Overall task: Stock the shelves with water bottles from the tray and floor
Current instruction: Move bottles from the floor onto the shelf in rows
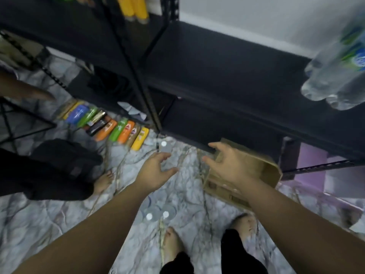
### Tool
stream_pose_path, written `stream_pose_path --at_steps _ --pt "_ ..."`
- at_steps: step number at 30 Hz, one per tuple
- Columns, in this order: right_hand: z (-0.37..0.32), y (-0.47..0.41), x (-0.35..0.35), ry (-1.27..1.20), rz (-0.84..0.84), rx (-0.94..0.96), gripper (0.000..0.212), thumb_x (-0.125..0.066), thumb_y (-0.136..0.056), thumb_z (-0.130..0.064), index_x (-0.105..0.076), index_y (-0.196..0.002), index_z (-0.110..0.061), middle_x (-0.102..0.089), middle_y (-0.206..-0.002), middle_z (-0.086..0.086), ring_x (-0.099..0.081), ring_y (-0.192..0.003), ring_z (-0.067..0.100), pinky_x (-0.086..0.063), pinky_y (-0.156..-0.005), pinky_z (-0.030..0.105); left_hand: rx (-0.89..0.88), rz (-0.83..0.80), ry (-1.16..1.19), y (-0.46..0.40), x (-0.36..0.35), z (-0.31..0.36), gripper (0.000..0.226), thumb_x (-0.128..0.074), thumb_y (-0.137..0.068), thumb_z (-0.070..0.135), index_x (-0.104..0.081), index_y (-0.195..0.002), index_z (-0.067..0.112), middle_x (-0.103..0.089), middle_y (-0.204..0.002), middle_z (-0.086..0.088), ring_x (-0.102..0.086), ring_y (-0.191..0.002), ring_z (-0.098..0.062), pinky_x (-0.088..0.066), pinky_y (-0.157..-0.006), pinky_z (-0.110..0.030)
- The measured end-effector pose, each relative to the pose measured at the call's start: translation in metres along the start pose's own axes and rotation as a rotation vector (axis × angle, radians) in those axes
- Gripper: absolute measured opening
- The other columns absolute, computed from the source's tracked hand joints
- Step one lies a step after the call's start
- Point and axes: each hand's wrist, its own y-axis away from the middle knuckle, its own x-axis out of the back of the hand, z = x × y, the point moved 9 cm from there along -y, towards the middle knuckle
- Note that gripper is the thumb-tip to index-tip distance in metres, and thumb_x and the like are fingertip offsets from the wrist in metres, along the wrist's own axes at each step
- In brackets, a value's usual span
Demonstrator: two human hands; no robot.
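Both my arms reach down over the marble floor. My left hand (pixel 158 171) is held with fingers loosely spread and nothing in it, just below a clear water bottle with a white cap (pixel 164 144) standing on the floor. My right hand (pixel 227 165) is also spread and holds nothing, hovering over the brown cardboard tray (pixel 270 171) by the shelf foot. Two more clear capped bottles (pixel 158 214) stand near my feet. Several water bottles with green labels (pixel 335 72) stand on the black shelf (pixel 227 62) at the upper right.
A row of colourful bottles (pixel 110 123) lies on the floor under the left shelf unit. Another person in black, with a bare foot (pixel 102 182), stands at the left. My bare feet (pixel 173 246) are at the bottom. Yellow bottles (pixel 134 8) hang higher up.
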Motion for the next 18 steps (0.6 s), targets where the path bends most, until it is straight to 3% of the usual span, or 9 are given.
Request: stream_pose_path --at_steps 2,7,11,14,18 --pt "-0.007 0.002 -0.048 -0.009 -0.055 -0.001 0.057 -0.078 -0.089 -0.047 -0.064 -0.139 -0.024 -0.065 -0.136 -0.003 -0.060 -0.124 0.014 -0.040 -0.095 0.020 0.047 0.003 0.012 0.010 0.003 -0.046 0.058 -0.080 -0.088 0.041 -0.062 -0.140 0.021 -0.060 -0.133 0.000 -0.059 -0.122 -0.013 -0.042 -0.096 -0.022" --pt "0.007 0.002 -0.164 0.013 -0.203 -0.004 0.054 -0.081 -0.088 -0.042 -0.066 -0.136 -0.020 -0.066 -0.134 -0.005 -0.062 -0.123 0.014 -0.045 -0.102 0.022 0.159 -0.015 0.026 0.028 -0.023 -0.150 0.055 -0.080 -0.088 0.040 -0.063 -0.137 0.021 -0.061 -0.129 0.001 -0.059 -0.118 -0.010 -0.039 -0.091 -0.020" --pt "0.047 0.005 -0.255 0.069 -0.313 -0.018 0.053 -0.081 -0.089 -0.043 -0.067 -0.135 -0.024 -0.064 -0.135 -0.007 -0.059 -0.121 0.010 -0.038 -0.090 0.015 0.240 -0.042 0.053 0.036 -0.071 -0.229 0.054 -0.082 -0.086 0.036 -0.065 -0.134 0.020 -0.063 -0.126 -0.004 -0.063 -0.117 -0.020 -0.041 -0.092 -0.022" --pt "0.083 0.008 -0.322 0.118 -0.414 -0.028 0.054 -0.079 -0.088 -0.045 -0.066 -0.136 -0.025 -0.063 -0.135 -0.006 -0.060 -0.120 0.013 -0.040 -0.086 0.019 0.284 -0.054 0.047 0.040 -0.112 -0.280 0.053 -0.081 -0.087 0.037 -0.065 -0.133 0.019 -0.063 -0.124 -0.005 -0.063 -0.114 -0.022 -0.039 -0.090 -0.022" --pt "0.124 0.014 -0.397 0.192 -0.508 -0.017 0.053 -0.084 -0.084 -0.044 -0.068 -0.130 -0.024 -0.065 -0.122 -0.001 -0.064 -0.107 0.018 -0.054 -0.085 0.031 0.335 -0.058 0.033 0.043 -0.167 -0.335 0.053 -0.081 -0.086 0.036 -0.064 -0.131 0.016 -0.062 -0.123 -0.008 -0.064 -0.110 -0.025 -0.044 -0.087 -0.026"
